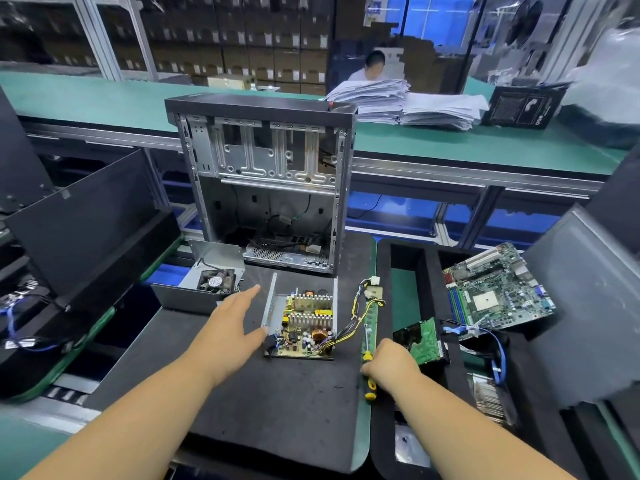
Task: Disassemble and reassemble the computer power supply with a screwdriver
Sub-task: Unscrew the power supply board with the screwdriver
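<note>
While right hand (389, 363) grips screwdriver (369, 377), finned heatsinks (308, 310) bare

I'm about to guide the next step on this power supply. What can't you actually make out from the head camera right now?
- Screwdriver: its middle is hidden by the right hand; the tip is lost against the RAM stick.
- Power supply base: screws too small to see.
- Cover with fan: fan label unreadable.
- Left hand: contact with the base unclear.

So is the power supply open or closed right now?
Open: the power supply shows its circuit board and heatsinks, and its cover with the fan lies apart.
</note>
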The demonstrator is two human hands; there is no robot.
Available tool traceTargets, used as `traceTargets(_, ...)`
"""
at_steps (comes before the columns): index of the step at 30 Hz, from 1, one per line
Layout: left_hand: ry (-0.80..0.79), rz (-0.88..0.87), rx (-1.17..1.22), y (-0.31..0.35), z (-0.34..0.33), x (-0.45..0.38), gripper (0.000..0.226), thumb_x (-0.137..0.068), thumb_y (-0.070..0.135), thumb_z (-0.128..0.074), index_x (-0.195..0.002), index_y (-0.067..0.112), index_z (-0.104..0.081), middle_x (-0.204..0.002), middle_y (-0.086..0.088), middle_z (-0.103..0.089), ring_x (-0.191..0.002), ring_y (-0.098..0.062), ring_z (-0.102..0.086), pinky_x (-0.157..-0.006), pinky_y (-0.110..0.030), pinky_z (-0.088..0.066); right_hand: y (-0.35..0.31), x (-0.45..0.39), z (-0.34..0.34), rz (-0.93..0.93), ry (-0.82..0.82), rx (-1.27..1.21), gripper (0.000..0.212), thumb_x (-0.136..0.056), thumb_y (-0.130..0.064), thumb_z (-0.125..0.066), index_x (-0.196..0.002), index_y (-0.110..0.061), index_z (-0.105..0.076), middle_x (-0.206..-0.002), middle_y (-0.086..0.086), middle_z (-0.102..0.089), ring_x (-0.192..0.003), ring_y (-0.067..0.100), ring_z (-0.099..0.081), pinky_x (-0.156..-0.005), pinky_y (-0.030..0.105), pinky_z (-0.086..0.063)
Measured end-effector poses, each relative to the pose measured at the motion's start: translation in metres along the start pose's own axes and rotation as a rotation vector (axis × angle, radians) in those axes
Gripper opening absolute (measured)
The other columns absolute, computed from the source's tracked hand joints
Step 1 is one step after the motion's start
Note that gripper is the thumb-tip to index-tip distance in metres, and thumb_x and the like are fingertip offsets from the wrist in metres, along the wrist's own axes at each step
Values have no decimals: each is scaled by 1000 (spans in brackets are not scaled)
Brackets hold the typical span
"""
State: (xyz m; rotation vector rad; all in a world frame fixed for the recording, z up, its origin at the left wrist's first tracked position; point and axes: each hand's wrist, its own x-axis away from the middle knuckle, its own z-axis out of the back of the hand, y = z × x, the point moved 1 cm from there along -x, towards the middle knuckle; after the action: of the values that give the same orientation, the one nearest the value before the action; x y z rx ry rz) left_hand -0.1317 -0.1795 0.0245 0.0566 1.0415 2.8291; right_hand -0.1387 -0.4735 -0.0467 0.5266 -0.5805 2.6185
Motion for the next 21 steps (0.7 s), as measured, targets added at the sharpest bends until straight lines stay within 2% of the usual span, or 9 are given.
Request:
traceTargets(2,5,-12,22,2,3,-3,72,-92,33,-63,-152,40,-24,-155,15,-26,-142,-7,-27,-114,-33,-31,1,4,9,-24,7,-118,21,-74,-25,-62,-77,-15,-44,-68,1,-53,-63,21,-55,-49,24,-32)
traceTargets(6,39,-51,38,-4,15,-19,70,-89,32,-67,-150,36,-32,-149,13,-36,-137,-8,-36,-110,-28,-30,6,7,36,-124,68,-301,18,-81,-23,-53,-91,-8,-54,-59,4,-69,-65,21,-68,-56,23,-40)
traceTargets(8,71,-30,77,-10,22,-30,67,-88,28,-69,-147,33,-37,-141,11,-45,-129,-9,-44,-105,-27,-34,8,4,54,-159,134,-343,12,-85,-19,-50,-90,-9,-54,-83,11,-72,-82,27,-70,-71,27,-50)
traceTargets(10,83,18,154,-19,28,-39,62,-88,23,-69,-143,30,-43,-132,10,-51,-122,-10,-49,-101,-28,-38,8,2,70,-180,270,-459,22,-88,-23,-52,-100,-5,-54,-95,15,-68,-87,33,-69,-78,34,-53)
traceTargets(11,89,44,189,-25,31,-44,58,-88,21,-69,-140,28,-47,-129,9,-54,-121,-11,-51,-101,-30,-41,7,3,77,-166,331,-497,23,-89,-24,-54,-99,-4,-54,-90,15,-67,-84,36,-69,-74,34,-52)
traceTargets(13,108,79,236,-37,39,-56,45,-87,16,-68,-130,24,-55,-120,8,-60,-116,-13,-56,-100,-33,-44,-6,6,89,-91,397,-534,22,-92,-26,-54,-76,-13,-49,-64,7,-55,-72,38,-69,-60,31,-40)
traceTargets(15,145,103,247,-48,47,-68,33,-86,13,-67,-116,24,-62,-111,8,-64,-109,-13,-59,-96,-30,-44,-27,10,97,-15,419,-570,33,-94,-25,-53,-66,-20,-38,-51,0,-39,-61,31,-62,-56,31,-30)
traceTargets(19,169,104,230,-68,61,-90,20,-85,12,-66,-97,29,-68,-99,10,-69,-92,-8,-62,-91,-30,-47,-84,10,100,75,419,-612,13,-91,-27,-57,-87,-16,-61,-69,5,-63,-64,26,-60,-52,28,-37)
traceTargets(21,136,95,195,-79,67,-103,19,-85,14,-67,-93,31,-69,-96,12,-68,-84,1,-58,-83,-26,-45,-111,7,92,123,375,-632,10,-92,-29,-59,-94,-19,-61,-69,3,-62,-59,20,-55,-48,26,-36)
